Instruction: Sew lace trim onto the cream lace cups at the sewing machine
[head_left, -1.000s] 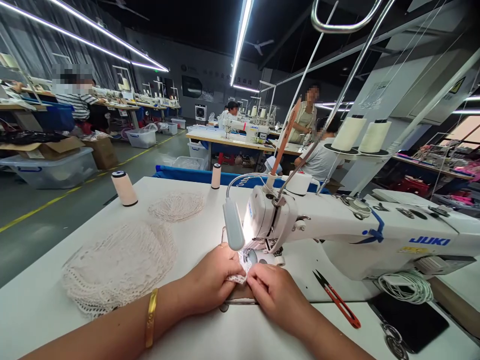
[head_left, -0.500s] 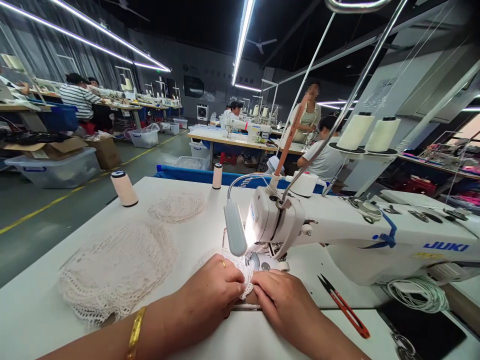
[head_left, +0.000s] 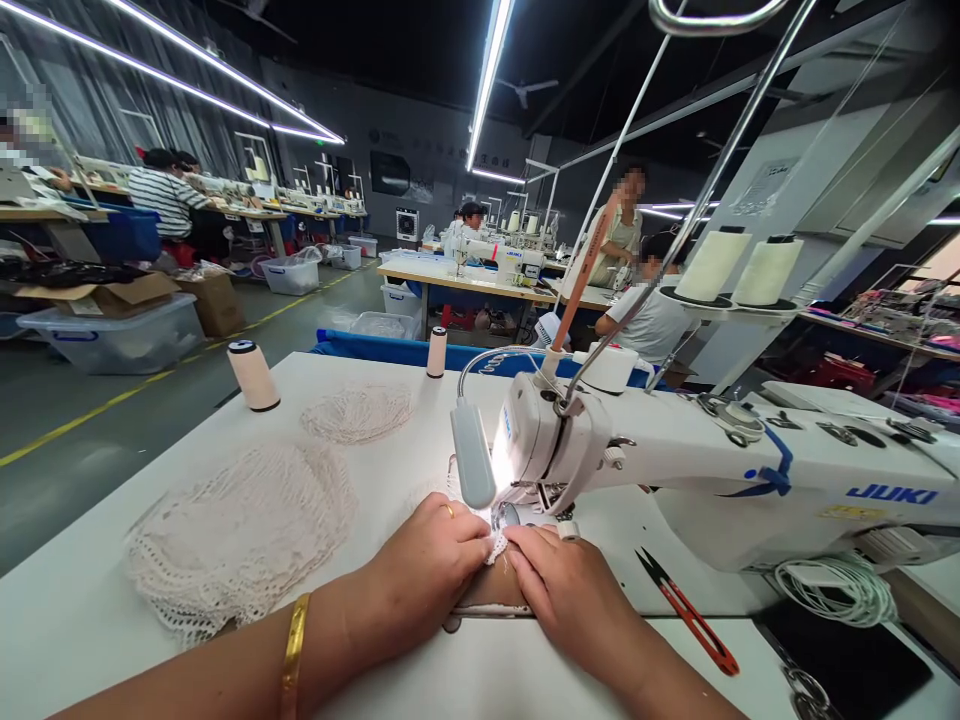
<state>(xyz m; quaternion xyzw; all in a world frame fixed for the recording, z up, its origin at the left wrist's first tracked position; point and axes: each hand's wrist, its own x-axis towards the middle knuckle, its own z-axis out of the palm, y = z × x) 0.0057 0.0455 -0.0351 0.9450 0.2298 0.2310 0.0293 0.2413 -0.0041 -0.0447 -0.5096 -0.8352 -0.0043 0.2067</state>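
A white lace piece (head_left: 496, 548) lies on the bed of a white sewing machine (head_left: 637, 440), under its lit needle area. My left hand (head_left: 435, 560) has its fingers closed on the left side of the lace, close to the presser foot. From the right, my right hand (head_left: 574, 580) pinches the lace edge, fingertips almost meeting the left ones. A loose thread hangs from the near edge. My fingers hide most of the piece, and the needle cannot be made out behind the lamp (head_left: 473, 455).
To the left lie a large lace stack (head_left: 244, 530) and a smaller lace stack (head_left: 356, 412). Two thread cones, a near one (head_left: 253, 376) and a far one (head_left: 436, 353), stand behind. Red-handled thread snips (head_left: 688, 612) lie on the right. Co-workers sit at machines beyond.
Both hands have moved slightly forward, toward the needle, with the lace. Less lace shows in front of the presser foot now, and a loose thread has come into sight.
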